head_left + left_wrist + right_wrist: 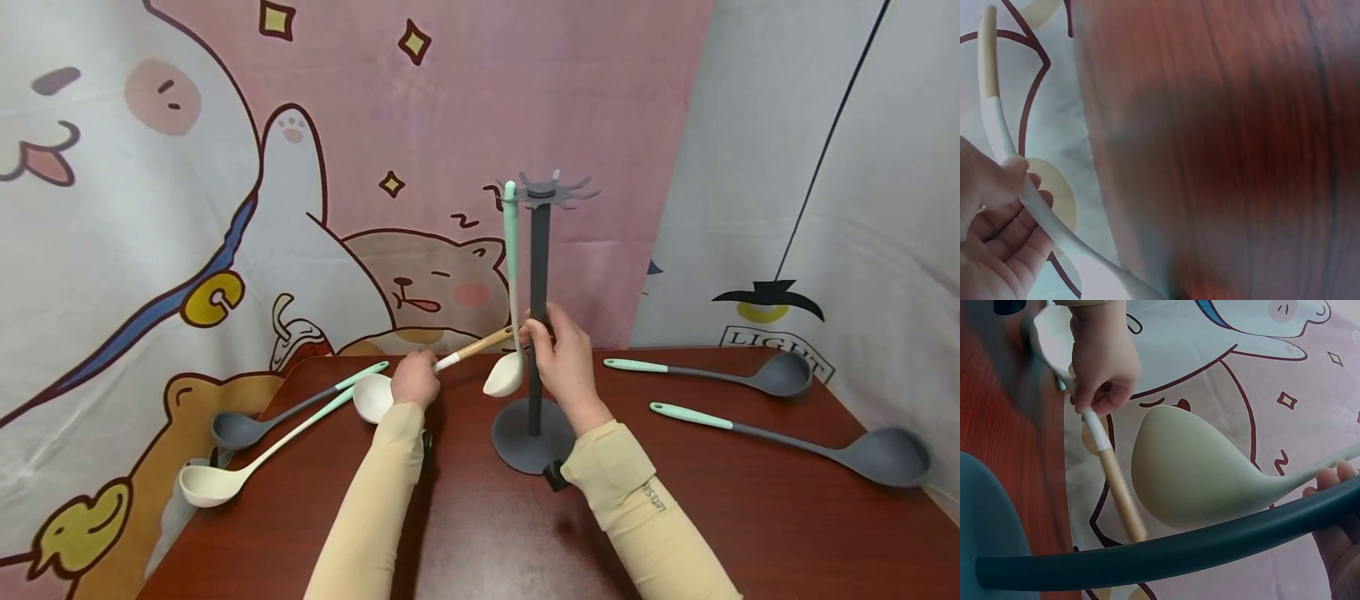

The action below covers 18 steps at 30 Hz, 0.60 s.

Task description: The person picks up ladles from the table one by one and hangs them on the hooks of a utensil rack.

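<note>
My left hand (416, 380) pinches the white shaft of a ladle with a wooden handle (482, 344) between thumb and fingers. The ladle is slanted: its white bowl (372, 398) is on the left, and the handle end points toward the stand. My right hand (567, 367) grips the dark post of a utensil stand (538, 250) partway down. From the stand's hooked top hangs a cream ladle with a mint handle (512, 242), its bowl (1194, 469) low beside the post. In the right wrist view, my right fingertips (1327, 479) lie right at that ladle's shaft.
On the table's left lie a grey ladle (238, 431) and a cream ladle (212, 485), both with mint handles. Two more grey ladles (783, 375) with mint handles lie on the right. A cartoon-printed cloth (600, 100) hangs behind the table (480, 542).
</note>
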{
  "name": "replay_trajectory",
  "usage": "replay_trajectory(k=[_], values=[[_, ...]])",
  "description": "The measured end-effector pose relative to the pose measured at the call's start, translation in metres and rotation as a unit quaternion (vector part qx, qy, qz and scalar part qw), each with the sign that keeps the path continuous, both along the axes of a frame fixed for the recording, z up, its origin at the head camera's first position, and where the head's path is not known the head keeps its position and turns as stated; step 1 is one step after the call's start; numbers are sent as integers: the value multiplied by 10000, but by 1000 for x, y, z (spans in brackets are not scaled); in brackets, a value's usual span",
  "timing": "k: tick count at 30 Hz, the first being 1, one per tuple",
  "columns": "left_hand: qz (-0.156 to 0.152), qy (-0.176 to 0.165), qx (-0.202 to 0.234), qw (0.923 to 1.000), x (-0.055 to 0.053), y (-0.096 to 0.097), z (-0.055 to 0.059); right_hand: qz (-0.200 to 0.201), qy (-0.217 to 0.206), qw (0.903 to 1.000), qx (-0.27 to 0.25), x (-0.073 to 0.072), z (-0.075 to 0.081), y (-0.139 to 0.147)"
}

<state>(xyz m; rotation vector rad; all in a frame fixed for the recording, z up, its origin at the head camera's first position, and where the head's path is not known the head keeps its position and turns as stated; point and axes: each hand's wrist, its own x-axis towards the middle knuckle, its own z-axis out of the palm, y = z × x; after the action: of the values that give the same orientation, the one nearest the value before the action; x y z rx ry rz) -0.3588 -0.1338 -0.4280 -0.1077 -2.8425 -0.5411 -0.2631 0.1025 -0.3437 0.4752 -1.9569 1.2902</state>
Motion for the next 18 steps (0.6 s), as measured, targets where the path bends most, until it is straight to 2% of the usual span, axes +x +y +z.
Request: replay_trajectory(k=[18], values=[[-142, 613, 768, 9951, 9, 8, 12, 41, -5, 10000, -48, 1, 0, 0]])
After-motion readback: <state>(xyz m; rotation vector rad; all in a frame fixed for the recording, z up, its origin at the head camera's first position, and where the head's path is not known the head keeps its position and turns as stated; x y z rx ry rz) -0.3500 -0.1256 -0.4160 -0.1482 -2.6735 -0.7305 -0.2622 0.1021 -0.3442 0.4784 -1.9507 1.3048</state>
